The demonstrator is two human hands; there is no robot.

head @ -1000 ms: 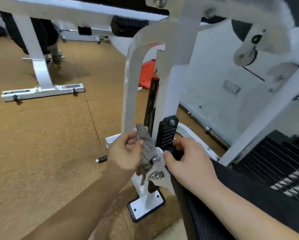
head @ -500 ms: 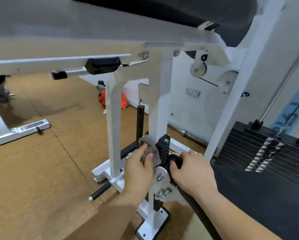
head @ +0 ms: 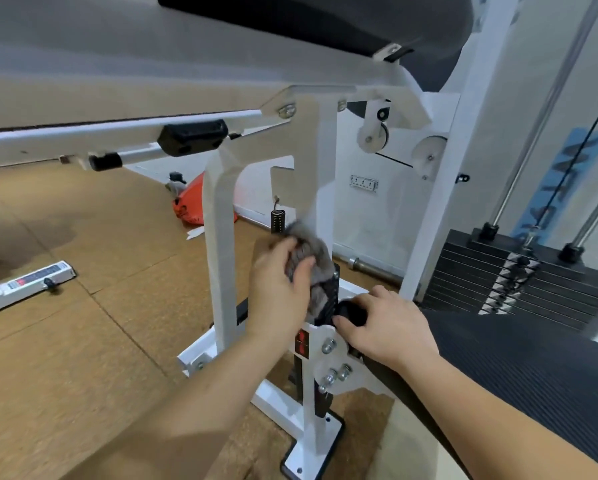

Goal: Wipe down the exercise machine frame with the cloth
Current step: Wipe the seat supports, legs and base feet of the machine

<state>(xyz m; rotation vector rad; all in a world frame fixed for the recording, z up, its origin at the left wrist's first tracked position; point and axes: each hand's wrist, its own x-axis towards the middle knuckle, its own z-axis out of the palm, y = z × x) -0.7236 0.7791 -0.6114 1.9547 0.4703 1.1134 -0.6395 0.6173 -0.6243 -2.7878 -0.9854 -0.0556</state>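
White painted steel frame [head: 320, 188]: box-section uprights, flat gusset plates, smooth gloss finish. Overhead, black padded bench [head: 325, 26], matte, curved edge. At right, black ribbed rubber mat [head: 533, 368] with fine parallel grooves. Behind it, stack of flat black weight plates [head: 519, 275] under chrome guide rods [head: 524, 154].

Brown speckled cork-like floor [head: 82, 341], seamed in large tiles, darker patch at far left. Plain white wall [head: 370, 216] behind, white socket strip [head: 363, 183] on it. Orange rounded object [head: 186, 207] on floor by wall, partly hidden by left upright; can't identify.

Right hand [head: 384, 323]: fingers curled over black rounded grip [head: 347, 311] just beside centre upright, clenched on it. Left hand [head: 280, 285]: grasping grey knitted cloth [head: 308, 258], bunched, pressed against centre upright just above black ribbed plastic block [head: 330, 292]. Round white plate [head: 320, 362] with steel bolts [head: 328, 346] below right hand. Black coil spring [head: 277, 221] hanging just left of cloth.

Cloth edges motion-blurred, weave hard to read. Spring's lower end hidden behind cloth and left hand. Bench, mat and both forearms cut off at picture edge.
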